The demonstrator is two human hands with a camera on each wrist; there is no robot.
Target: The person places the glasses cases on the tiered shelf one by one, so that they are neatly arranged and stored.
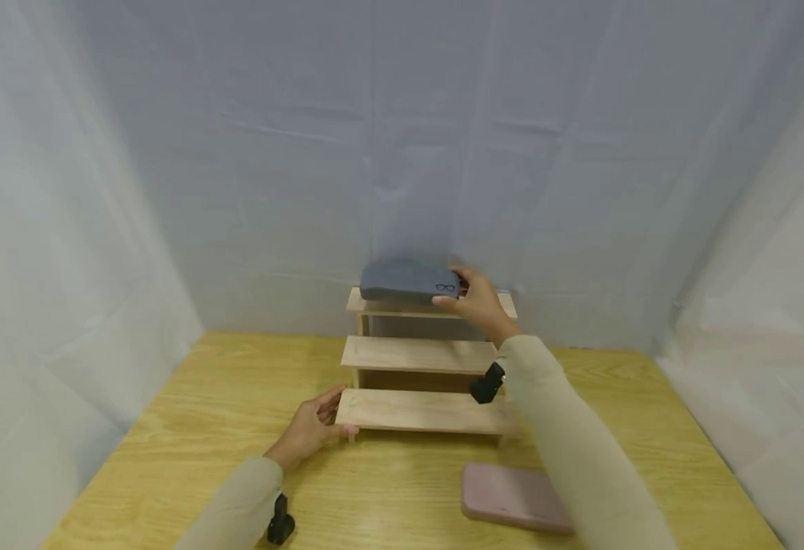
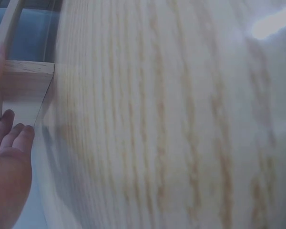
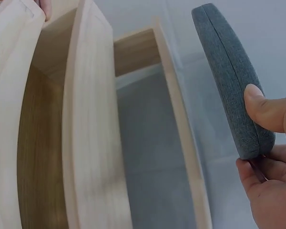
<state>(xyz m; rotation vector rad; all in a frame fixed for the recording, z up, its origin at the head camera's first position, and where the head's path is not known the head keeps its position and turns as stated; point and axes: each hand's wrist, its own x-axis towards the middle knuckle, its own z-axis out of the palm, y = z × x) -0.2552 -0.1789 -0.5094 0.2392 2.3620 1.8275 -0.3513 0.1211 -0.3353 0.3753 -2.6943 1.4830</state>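
Observation:
A grey-blue glasses case (image 1: 405, 280) with a small glasses print is at the top step of a three-step wooden shelf (image 1: 419, 354). My right hand (image 1: 478, 304) pinches the right end of the case. In the right wrist view the thumb lies on the side of the glasses case (image 3: 229, 81), near its seam, with fingers under its end. The head view does not show clearly whether the case touches the top board. My left hand (image 1: 309, 428) grips the left end of the lowest step, thumb at the front edge; in the left wrist view its fingers (image 2: 12, 136) are curled beside the wood.
A pink case (image 1: 512, 496) lies on the wood-grain table (image 1: 388, 489) in front of the shelf's right side, partly covered by the right sleeve. A pale sheet (image 1: 292, 168) hangs close behind the shelf, and others hang at both sides.

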